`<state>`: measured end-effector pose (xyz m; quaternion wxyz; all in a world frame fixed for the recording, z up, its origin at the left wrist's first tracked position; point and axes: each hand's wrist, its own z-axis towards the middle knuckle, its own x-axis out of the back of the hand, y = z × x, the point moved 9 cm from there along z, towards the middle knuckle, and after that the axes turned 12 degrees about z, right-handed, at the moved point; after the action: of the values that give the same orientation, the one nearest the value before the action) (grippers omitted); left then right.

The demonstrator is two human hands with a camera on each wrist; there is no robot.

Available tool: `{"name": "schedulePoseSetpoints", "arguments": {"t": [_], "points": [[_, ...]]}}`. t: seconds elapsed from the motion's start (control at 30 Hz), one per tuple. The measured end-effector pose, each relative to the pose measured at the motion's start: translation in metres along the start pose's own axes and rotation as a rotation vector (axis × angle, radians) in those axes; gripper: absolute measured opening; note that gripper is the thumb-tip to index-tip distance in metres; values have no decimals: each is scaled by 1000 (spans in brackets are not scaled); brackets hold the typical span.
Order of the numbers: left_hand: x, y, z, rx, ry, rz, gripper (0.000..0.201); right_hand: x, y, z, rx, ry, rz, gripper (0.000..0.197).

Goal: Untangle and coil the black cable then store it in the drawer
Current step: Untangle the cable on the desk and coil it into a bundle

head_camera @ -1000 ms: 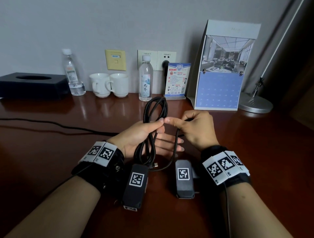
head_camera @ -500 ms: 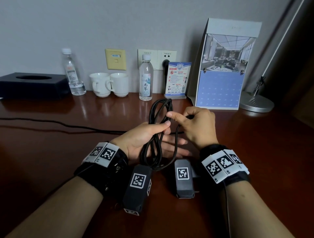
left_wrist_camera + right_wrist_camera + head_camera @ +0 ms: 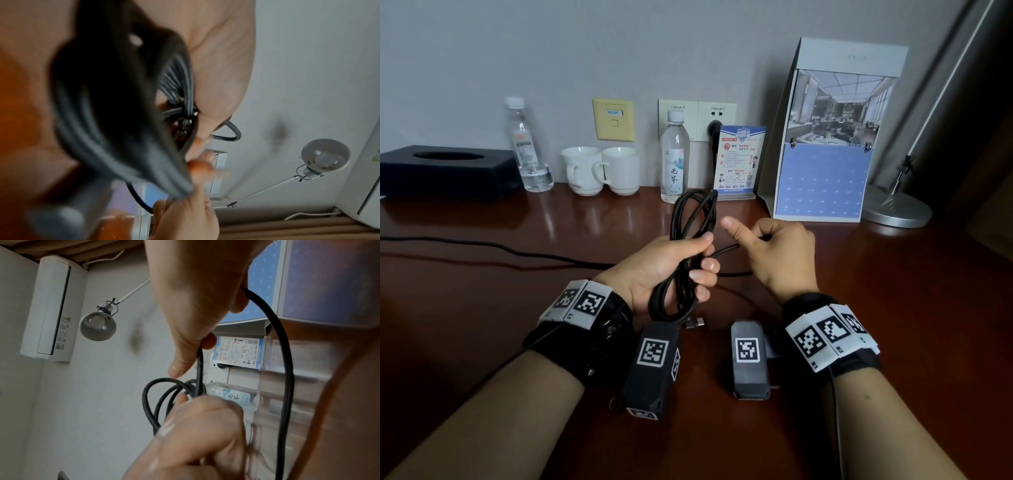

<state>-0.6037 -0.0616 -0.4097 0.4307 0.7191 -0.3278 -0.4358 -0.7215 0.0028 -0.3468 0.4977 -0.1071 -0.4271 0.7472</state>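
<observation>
progress: coiling looks well under way; several loops are already gathered in one bundle, so the untangling seems mostly done.
left to do: the last free run must be wound on, then the bundle goes into the drawer; no drawer shows in any view.
black cable: thin, round and matte, in long narrow loops that stand up above the fist and hang below it, over the desk in front of the desk calendar; it looks limp enough to spring loose if the grip eases.
cable end: a small metal plug hangs under the bundle, just above the desk.
free run: one strand leaves the bundle toward the calendar side and curves back through the other hand.
left hand: fingers curled round the middle of the bundle, thumb laid across the loops.
right hand: just beside the left, nearer the calendar, fingers curled round the free strand, thumb stuck out toward the bundle.
risk: the free run could cross the loops and knot again.
</observation>
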Motion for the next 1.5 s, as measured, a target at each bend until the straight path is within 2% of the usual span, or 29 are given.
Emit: {"name": "schedulePoseSetpoints", "arguments": {"t": [0.1,0.2,0.3,0.37,0.47,0.6,0.67,0.77,0.87,0.97,1.1,1.23,1.33,1.5], "points": [[15,6,1,-50,91,-35,26,-1,-1,-2,-72,-32,34,68],[30,15,1,-137,221,-7,32,-2,13,-4,-263,-48,98,64],[43,28,-3,-232,319,-50,32,-12,46,-9,-578,11,471,39],[50,35,-6,-278,365,-80,30,-18,56,-12,-680,63,686,25],[65,42,-12,-339,445,-130,32,-2,67,-13,-714,244,770,16],[85,45,-20,-356,469,-294,35,37,85,-25,-754,630,896,17],[86,40,-17,-309,444,-293,33,44,86,-26,-736,680,913,24],[75,30,-8,-244,449,-69,22,31,78,-17,-669,533,854,31],[63,21,-1,-189,440,102,36,11,52,-5,-518,294,801,26],[60,17,1,-174,445,130,36,-9,28,-2,-422,82,763,22],[57,20,-1,-207,471,117,42,-36,9,-10,-381,-193,735,17],[52,22,-1,-244,480,153,58,-49,0,-19,-342,-392,610,18],[47,25,-3,-288,484,156,60,-59,-7,-27,-316,-522,566,17],[49,28,-4,-291,497,258,64,-65,-13,-35,-345,-639,521,16]]}}
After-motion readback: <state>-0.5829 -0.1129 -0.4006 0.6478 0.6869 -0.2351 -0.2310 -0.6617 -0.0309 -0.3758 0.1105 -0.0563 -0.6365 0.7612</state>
